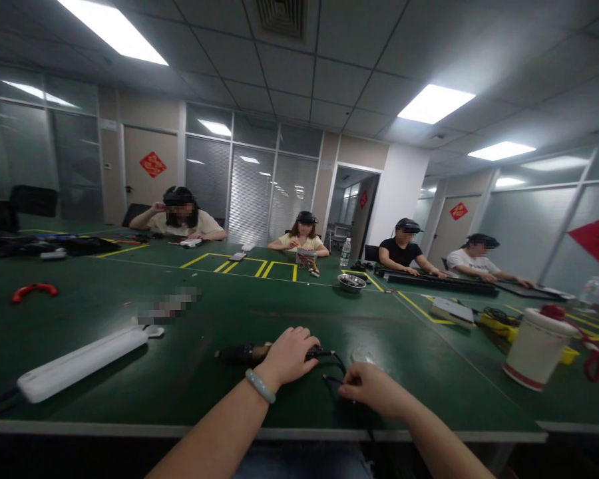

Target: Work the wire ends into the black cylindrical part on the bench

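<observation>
A dark cylindrical corded tool (237, 354), which looks like an electric screwdriver, lies on the green table with its tip to the left. My left hand (290, 356), with a pale bangle on the wrist, is wrapped over the tool's rear part and hides it. From that end a black cable (338, 361) loops to the right. The fingers of my right hand (369, 389) are closed in a pinch on the cable, close to the table's front edge. Clear, shiny plastic (367, 354) lies just beyond my right hand.
On the left are a white power strip (84, 362) and a red C-shaped object (34, 291). A metal bowl (352, 283) stands ahead, with a water bottle (346, 253) behind it. To the right are a white canister (536, 349) and a grey box (452, 311). Several people sit opposite.
</observation>
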`<state>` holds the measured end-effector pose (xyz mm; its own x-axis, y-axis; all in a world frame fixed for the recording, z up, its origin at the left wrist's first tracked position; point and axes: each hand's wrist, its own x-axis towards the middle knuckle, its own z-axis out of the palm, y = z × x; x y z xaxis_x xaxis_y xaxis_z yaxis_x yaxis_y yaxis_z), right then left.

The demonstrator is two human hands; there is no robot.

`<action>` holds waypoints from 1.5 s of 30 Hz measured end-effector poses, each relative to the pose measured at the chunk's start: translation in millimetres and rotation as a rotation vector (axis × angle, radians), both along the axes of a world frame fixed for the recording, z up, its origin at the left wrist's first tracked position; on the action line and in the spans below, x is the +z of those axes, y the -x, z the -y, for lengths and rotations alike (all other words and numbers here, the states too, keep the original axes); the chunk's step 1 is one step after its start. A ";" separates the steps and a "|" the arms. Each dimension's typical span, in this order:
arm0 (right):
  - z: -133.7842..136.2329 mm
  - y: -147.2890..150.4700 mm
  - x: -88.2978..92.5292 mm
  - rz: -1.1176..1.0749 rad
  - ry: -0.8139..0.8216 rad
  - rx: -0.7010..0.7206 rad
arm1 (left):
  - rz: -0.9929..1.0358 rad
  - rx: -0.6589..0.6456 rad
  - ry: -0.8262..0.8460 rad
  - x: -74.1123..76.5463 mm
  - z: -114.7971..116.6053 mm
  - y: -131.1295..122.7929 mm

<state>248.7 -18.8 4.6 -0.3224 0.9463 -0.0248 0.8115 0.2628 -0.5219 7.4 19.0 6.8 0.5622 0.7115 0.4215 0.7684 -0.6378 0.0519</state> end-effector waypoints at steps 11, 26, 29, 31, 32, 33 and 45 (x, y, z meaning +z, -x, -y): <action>-48.7 19.5 4.3 -0.366 0.087 0.147 | 0.040 -0.030 -0.035 -3.7 -7.1 0.4; -50.7 18.7 -20.0 -0.438 0.033 0.082 | 0.036 0.081 0.005 1.3 7.3 -15.8; -51.1 14.2 -21.6 -0.480 0.091 0.091 | 0.058 0.061 0.029 -0.6 6.1 -18.2; -50.8 10.7 -22.1 -0.523 0.153 0.107 | 0.090 0.051 0.035 -2.2 5.1 -18.0; -50.3 9.2 -22.2 -0.538 0.173 0.115 | 0.104 0.047 0.034 -3.0 4.7 -17.8; -49.7 8.1 -22.2 -0.546 0.179 0.120 | 0.115 0.046 0.033 -3.7 4.3 -17.7; -49.5 12.6 -24.0 -0.521 0.070 0.053 | 0.044 0.102 0.161 2.3 -12.2 -24.6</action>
<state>236.1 30.7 -19.4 -0.3557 0.9303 0.0892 0.4261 0.2463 -0.8705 32.0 31.2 9.1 0.4672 0.8242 0.3199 0.8233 -0.5375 0.1824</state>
